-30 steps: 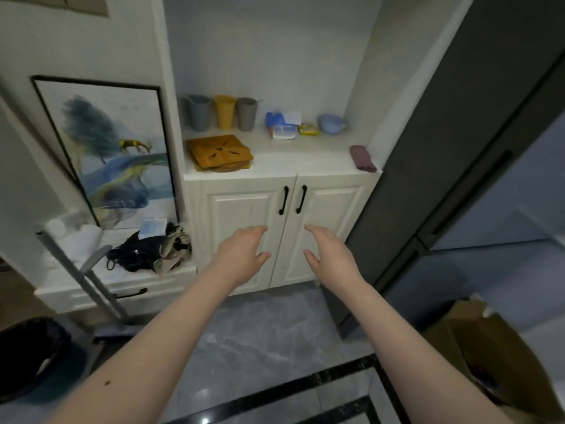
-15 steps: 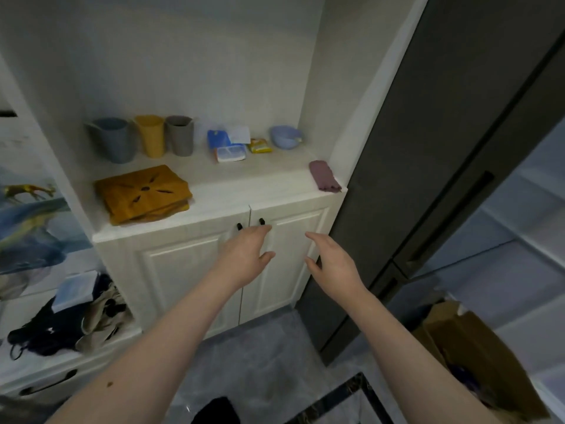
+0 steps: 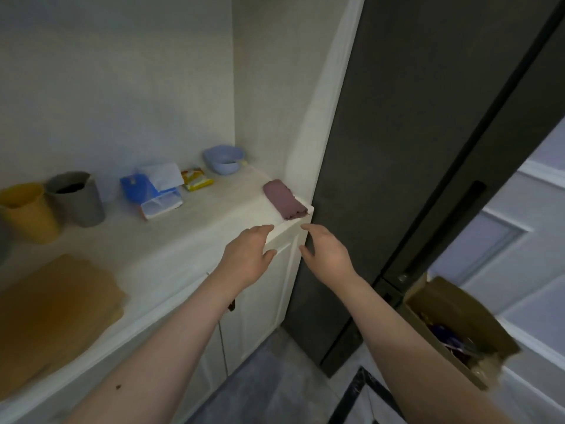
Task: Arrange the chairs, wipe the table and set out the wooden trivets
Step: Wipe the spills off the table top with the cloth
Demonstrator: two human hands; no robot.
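Note:
A folded mauve cloth (image 3: 284, 199) lies at the right end of the white cabinet's countertop (image 3: 195, 231), against the niche wall. My left hand (image 3: 247, 258) hovers open at the counter's front edge, just below and left of the cloth. My right hand (image 3: 327, 255) is open too, level with the cabinet's right corner, a short way under the cloth. Neither hand touches it. A stack of orange-brown wooden trivets (image 3: 55, 313) rests on the counter at the far left, blurred.
On the counter stand a yellow cup (image 3: 27, 212), a grey cup (image 3: 76, 198), a blue-and-white box (image 3: 154, 191), a yellow packet (image 3: 196, 179) and a blue bowl (image 3: 223, 159). A dark tall door (image 3: 412, 148) rises on the right. An open cardboard box (image 3: 458, 328) sits low right.
The view has moved closer and to the right along the cabinet. Both hands have risen from in front of the cabinet doors to the counter's right corner, near the mauve cloth.

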